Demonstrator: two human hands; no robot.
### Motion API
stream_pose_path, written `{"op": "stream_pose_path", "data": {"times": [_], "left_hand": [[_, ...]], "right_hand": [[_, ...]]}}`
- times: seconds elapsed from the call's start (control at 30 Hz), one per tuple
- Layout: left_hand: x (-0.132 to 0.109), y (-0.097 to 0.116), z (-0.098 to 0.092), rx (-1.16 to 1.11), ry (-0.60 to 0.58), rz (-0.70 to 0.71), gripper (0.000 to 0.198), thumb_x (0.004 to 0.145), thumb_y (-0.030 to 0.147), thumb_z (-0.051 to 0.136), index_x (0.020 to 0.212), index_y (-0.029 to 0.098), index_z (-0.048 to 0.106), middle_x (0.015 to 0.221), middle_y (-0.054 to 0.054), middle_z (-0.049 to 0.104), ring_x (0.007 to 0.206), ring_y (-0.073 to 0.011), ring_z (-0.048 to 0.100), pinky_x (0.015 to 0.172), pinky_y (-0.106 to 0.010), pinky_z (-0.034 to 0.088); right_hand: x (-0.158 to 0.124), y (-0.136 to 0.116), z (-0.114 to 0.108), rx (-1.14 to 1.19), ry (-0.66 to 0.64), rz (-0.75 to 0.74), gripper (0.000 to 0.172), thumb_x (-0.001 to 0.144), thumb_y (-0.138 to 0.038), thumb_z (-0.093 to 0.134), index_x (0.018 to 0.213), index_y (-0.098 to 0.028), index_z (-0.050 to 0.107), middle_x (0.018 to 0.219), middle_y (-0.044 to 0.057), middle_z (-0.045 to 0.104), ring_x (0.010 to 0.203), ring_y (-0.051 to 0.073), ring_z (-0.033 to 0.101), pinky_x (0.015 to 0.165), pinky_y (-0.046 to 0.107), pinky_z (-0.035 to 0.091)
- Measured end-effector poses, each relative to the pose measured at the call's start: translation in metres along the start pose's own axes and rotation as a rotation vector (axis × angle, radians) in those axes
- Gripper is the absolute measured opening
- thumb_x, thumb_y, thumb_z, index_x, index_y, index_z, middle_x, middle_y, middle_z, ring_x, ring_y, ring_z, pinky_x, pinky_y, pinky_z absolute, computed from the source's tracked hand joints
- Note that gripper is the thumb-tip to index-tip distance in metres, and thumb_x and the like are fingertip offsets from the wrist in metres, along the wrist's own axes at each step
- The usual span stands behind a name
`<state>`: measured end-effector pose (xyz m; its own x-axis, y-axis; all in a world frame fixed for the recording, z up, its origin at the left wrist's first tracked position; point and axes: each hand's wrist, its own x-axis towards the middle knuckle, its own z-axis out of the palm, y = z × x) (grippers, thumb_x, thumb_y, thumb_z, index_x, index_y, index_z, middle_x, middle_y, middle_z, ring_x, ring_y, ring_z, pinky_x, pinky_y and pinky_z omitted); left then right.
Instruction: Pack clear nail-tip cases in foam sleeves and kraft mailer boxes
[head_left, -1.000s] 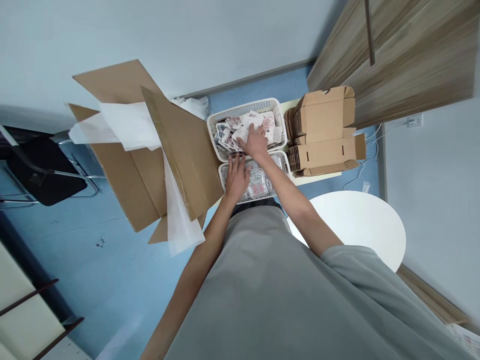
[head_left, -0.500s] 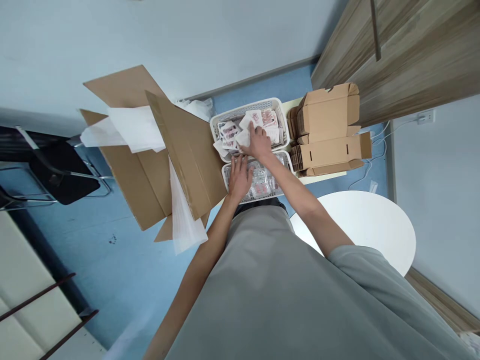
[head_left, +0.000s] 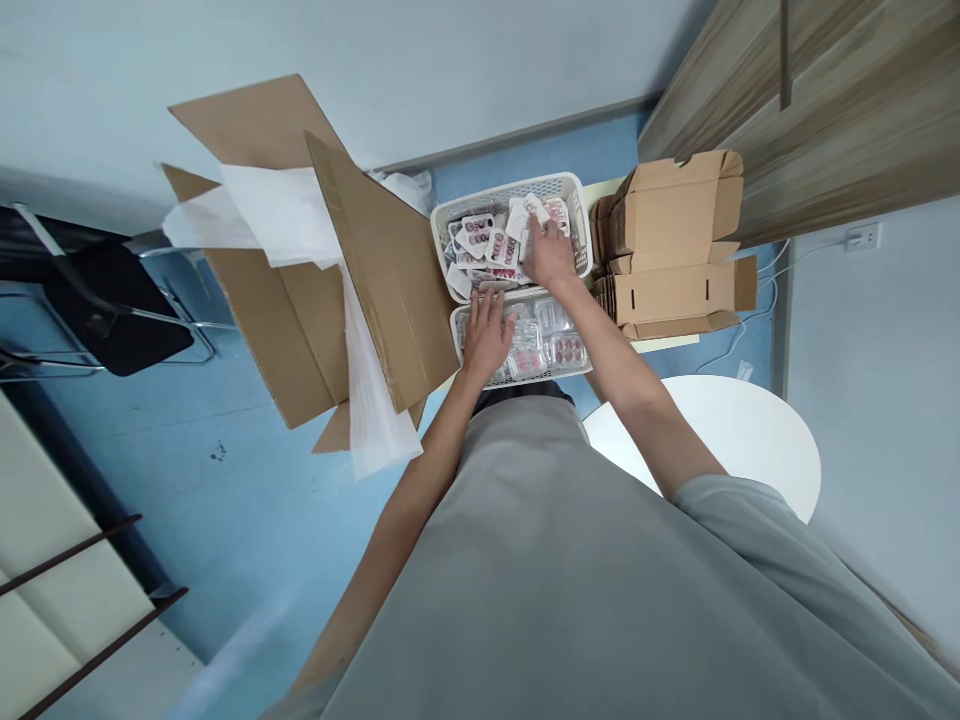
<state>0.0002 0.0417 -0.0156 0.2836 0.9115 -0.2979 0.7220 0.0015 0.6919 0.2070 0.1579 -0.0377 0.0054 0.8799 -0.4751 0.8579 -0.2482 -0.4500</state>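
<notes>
A: Starting with the head view, where's the right hand?
B: The person's right hand [head_left: 550,250] is in the farther basket, a white rectangular one of latticed plastic [head_left: 510,190], reaching down onto small white cards printed with dark and reddish shapes [head_left: 476,235].
A: Are its fingers closed on one?
B: I can't tell. They bend over the cards at the basket's right half, and the fingertips are too small to read.
A: And how do the cards lie?
B: Loose and overlapping, at different angles, all in that farther basket.
A: What about the left hand?
B: The left hand [head_left: 486,340] is palm down over the left end of the nearer white latticed basket [head_left: 540,378], fingers stretched out toward the edge where the two baskets meet. It's unclenched, the thumb apart from the fingers.
A: What's in the nearer basket?
B: Clear plastic packs [head_left: 568,350], some with reddish pieces inside.
A: And around the baskets?
B: On the left, a large open brown cardboard carton [head_left: 382,270] with thin white sheets [head_left: 289,215] hanging out. Just right of them, two stacks of folded brown cardboard boxes [head_left: 671,225]. Nearer the person's right arm, a round white tabletop [head_left: 720,430].
</notes>
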Motion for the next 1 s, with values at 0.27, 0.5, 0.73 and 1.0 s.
{"op": "stream_pose_path", "data": {"times": [0.27,0.5,0.73,1.0], "left_hand": [[0.0,0.001,-0.009,-0.029,-0.008,0.005,0.064,0.113,0.063,0.051,0.161,0.022,0.061,0.181,-0.017,0.046,0.178,-0.0356,0.025,0.144,-0.062,0.023],[-0.039,-0.006,-0.008,0.02,-0.035,0.079,0.058,0.114,0.059,0.052,0.157,0.022,0.065,0.172,-0.016,0.058,0.167,-0.0323,0.046,0.143,-0.055,0.032],[-0.052,-0.008,0.001,0.112,-0.101,0.138,0.074,0.104,0.051,0.075,0.168,0.022,0.053,0.176,-0.017,0.054,0.163,-0.0368,0.05,0.14,-0.059,0.036],[-0.051,0.006,-0.002,-0.037,0.049,0.133,0.086,0.092,0.047,0.092,0.165,0.024,0.055,0.162,-0.017,0.066,0.153,-0.0372,0.058,0.135,-0.057,0.043]], "right_hand": [[-0.014,-0.028,0.004,0.072,-0.142,-0.25,0.077,0.108,-0.047,0.061,0.176,-0.014,0.044,0.172,0.02,0.055,0.161,0.043,0.048,0.138,0.065,0.037],[-0.073,0.032,-0.019,0.215,0.129,-0.264,0.076,0.112,-0.071,0.05,0.172,-0.024,0.05,0.167,0.016,0.062,0.162,0.044,0.048,0.137,0.07,0.038],[-0.164,0.044,0.027,0.233,0.031,-0.392,0.07,0.102,-0.049,0.082,0.163,-0.021,0.061,0.17,0.016,0.06,0.161,0.043,0.05,0.137,0.066,0.04],[-0.187,0.031,0.043,0.424,0.079,-0.33,0.082,0.094,-0.031,0.083,0.17,-0.025,0.054,0.172,0.014,0.058,0.16,0.042,0.053,0.134,0.065,0.044]]}}
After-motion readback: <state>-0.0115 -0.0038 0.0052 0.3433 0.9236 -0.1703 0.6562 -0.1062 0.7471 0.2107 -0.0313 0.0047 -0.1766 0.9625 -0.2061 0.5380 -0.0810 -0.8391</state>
